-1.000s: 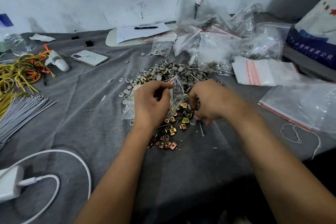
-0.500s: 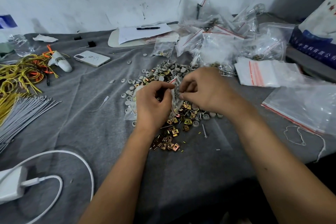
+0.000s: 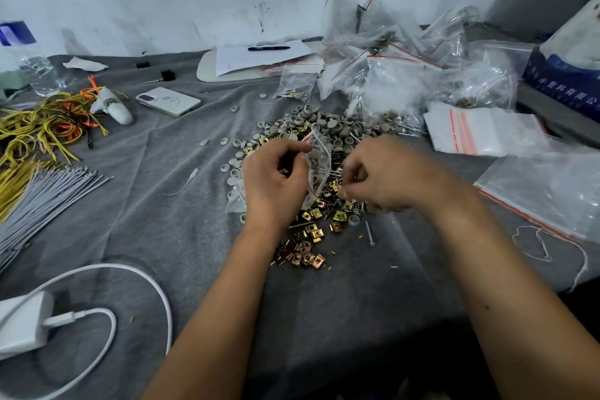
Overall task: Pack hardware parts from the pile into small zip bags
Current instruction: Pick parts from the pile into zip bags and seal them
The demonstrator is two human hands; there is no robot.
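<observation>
Small clear zip bag (image 3: 319, 169) pinched by left hand (image 3: 276, 185), long axis upright, red-striped mouth up; right hand (image 3: 386, 177) curled over mixed hardware pile (image 3: 324, 140), contents indiscernible.

Head-worn view, forward-down (close) over table (image 3: 324, 318)

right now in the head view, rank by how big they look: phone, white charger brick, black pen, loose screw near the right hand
1. white charger brick, though it lies nearest the camera, so its lead is unsure
2. phone
3. black pen
4. loose screw
</observation>
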